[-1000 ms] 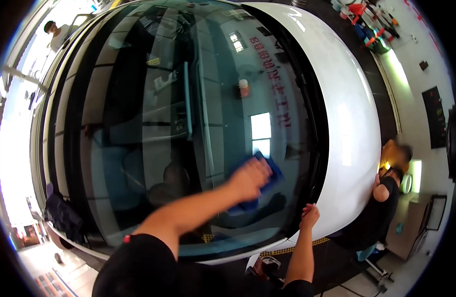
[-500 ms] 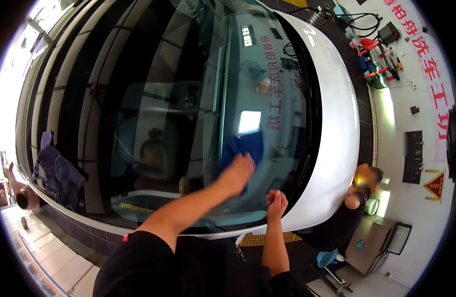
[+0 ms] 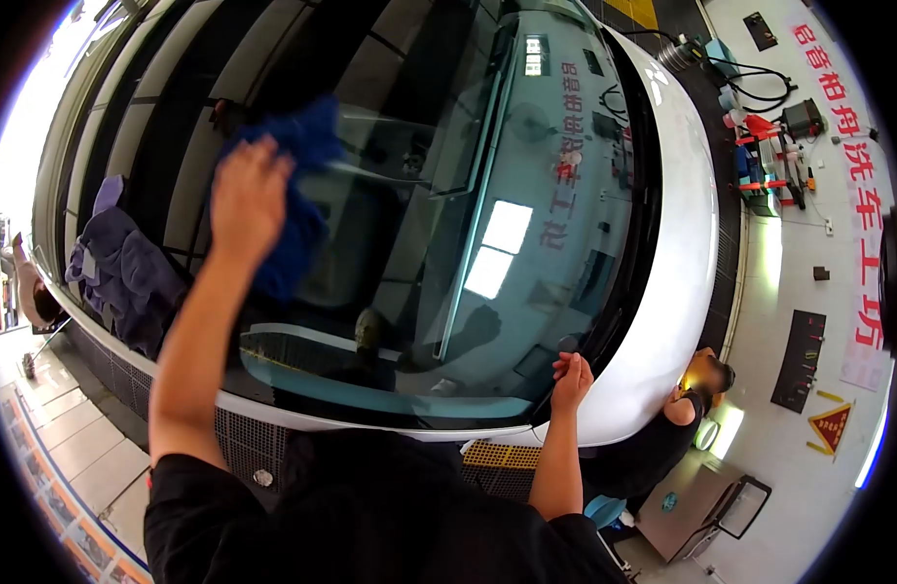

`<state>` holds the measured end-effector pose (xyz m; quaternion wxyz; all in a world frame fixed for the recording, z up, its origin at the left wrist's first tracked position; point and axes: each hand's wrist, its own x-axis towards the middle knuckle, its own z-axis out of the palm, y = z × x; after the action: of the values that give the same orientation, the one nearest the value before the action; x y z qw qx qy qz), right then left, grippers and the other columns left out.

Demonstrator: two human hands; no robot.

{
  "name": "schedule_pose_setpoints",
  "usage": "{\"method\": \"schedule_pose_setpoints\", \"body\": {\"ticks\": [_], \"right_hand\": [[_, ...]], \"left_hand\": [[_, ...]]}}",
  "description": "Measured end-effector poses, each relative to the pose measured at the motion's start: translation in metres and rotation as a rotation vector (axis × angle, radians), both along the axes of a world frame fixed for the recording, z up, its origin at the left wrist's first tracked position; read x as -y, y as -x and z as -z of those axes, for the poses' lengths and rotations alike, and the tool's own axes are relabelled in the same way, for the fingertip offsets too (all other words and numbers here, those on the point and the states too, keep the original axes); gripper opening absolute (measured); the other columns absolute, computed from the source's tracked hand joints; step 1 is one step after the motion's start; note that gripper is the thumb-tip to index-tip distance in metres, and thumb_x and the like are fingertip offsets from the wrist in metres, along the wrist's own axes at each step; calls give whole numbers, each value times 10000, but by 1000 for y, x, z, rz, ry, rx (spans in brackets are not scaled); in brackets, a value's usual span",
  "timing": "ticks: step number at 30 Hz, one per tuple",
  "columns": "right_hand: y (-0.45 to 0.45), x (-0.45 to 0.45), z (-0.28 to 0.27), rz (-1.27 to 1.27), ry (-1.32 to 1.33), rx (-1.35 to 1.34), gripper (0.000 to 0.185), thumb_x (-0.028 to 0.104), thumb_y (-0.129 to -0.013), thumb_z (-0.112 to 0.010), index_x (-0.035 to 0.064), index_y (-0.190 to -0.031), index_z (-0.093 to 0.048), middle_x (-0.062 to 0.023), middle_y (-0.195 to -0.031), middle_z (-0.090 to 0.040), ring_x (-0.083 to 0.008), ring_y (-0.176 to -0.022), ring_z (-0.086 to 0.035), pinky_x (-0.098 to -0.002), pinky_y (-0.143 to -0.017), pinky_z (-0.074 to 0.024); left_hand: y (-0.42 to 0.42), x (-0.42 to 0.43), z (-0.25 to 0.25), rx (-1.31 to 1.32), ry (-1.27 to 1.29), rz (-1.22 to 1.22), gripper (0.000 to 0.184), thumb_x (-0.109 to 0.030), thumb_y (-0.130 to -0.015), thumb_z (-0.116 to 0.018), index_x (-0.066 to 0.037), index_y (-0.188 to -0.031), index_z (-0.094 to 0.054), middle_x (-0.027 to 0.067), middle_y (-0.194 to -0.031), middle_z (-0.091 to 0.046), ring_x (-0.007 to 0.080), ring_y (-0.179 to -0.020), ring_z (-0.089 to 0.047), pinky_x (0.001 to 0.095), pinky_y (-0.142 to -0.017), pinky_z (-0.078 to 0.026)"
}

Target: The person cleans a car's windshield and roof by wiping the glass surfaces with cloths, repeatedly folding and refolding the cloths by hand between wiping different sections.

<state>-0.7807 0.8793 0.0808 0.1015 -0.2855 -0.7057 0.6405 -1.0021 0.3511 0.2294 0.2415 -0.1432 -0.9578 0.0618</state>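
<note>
A blue cloth (image 3: 297, 219), slightly blurred, lies against the dark glass at the roof end of a white car's windshield (image 3: 409, 384). My left hand (image 3: 249, 195) is on top of the cloth, with its fingers bent into it. Low over the corner of the glass beside the white hood (image 3: 677, 292), my right hand (image 3: 572, 382) has its fingers curled in, and nothing shows in them.
A crumpled purple cloth (image 3: 127, 273) rests on the car at the left. One person in black (image 3: 653, 448) is crouched by the hood. Another person's arm (image 3: 28, 282) shows at the far left. A metal cabinet (image 3: 687, 501) and a tool rack (image 3: 769, 161) stand at the right.
My left hand has swept the blue cloth from the lower windshield leftward and up to the roof end. My right hand stays near the hood corner, and the view has shifted.
</note>
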Motion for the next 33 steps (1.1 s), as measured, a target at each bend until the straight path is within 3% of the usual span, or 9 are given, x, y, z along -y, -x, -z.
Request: {"method": "schedule_pose_setpoints", "body": {"ticks": [6,8,11,14,18,20,23,29,33], "right_hand": [[5,2,4,26,-65,145,312,265,-1008,-527,38,-867,-688,-27,-685,-639,-85,-590,-558,-210,-509,-397],[1,-4,18,9,-26,91,343,314,-1009,-528,32,-880,-675,-38,-674,-618,-89,-555,-537,-208,-482,-388],[-3,-3,16,2,-46,65,349,309,-1016,-517,31,-876,-675,-30,-654,-601,-77,-511,-478,-204,-467,-360],[-8,-4,25,-18,-47,65,356,319,-1015,-520,33,-864,-668,-23,-643,-591,-68,-502,-457,-205,-460,-342],[6,16,16,-81,-63,71,356,309,-1018,-512,30,-851,-658,-16,-644,-583,-65,-508,-449,-205,-468,-335],[21,29,16,-137,-56,55,355,303,-1020,-507,32,-847,-658,-13,-646,-582,-65,-516,-455,-207,-472,-336],[53,66,7,-323,-86,-4,308,238,-1012,-519,23,-844,-661,-18,-664,-598,-67,-543,-474,-212,-493,-355],[99,178,-83,-846,43,-247,192,155,-894,-678,9,-1014,-647,-69,-860,-651,-134,-745,-600,-246,-632,-476],[89,302,-198,-800,738,-366,502,135,-813,-768,43,-1260,-558,-93,-1085,-637,-178,-930,-608,-311,-807,-516]], "left_hand": [[109,169,-48,23,209,-676,451,-225,-946,-551,-281,-1392,-505,52,-1473,-455,274,-1378,-390,461,-1160,-258],[114,181,-69,-3,-82,-977,578,-393,-919,-580,-287,-1464,-420,135,-1540,-339,306,-1443,-270,476,-1187,-177],[100,208,-90,-57,-580,-905,563,-436,-874,-593,-182,-1372,-523,216,-1462,-422,361,-1379,-371,467,-1139,-281],[27,204,-123,116,-574,-750,511,-500,-847,-616,-95,-1153,-675,197,-1274,-605,337,-1234,-537,443,-1073,-371],[-72,192,-133,299,-307,-1125,974,-693,-703,-707,-147,-1460,-430,227,-1552,-279,409,-1467,-181,666,-1119,-134],[-111,212,-114,307,-307,-1085,938,-621,-704,-757,-130,-1441,-449,239,-1531,-308,418,-1425,-284,597,-1112,-263],[-144,242,-72,141,-925,-903,661,-359,-761,-782,-47,-1296,-552,230,-1203,-613,355,-1091,-622,387,-937,-487],[-156,128,-106,-248,-1653,-381,518,-101,-806,-764,-47,-1259,-517,127,-1145,-616,217,-970,-651,323,-807,-569],[-182,8,-90,332,-1708,68,826,-232,-666,-910,-137,-1338,-439,62,-1298,-477,241,-1270,-438,399,-1048,-399]]}}
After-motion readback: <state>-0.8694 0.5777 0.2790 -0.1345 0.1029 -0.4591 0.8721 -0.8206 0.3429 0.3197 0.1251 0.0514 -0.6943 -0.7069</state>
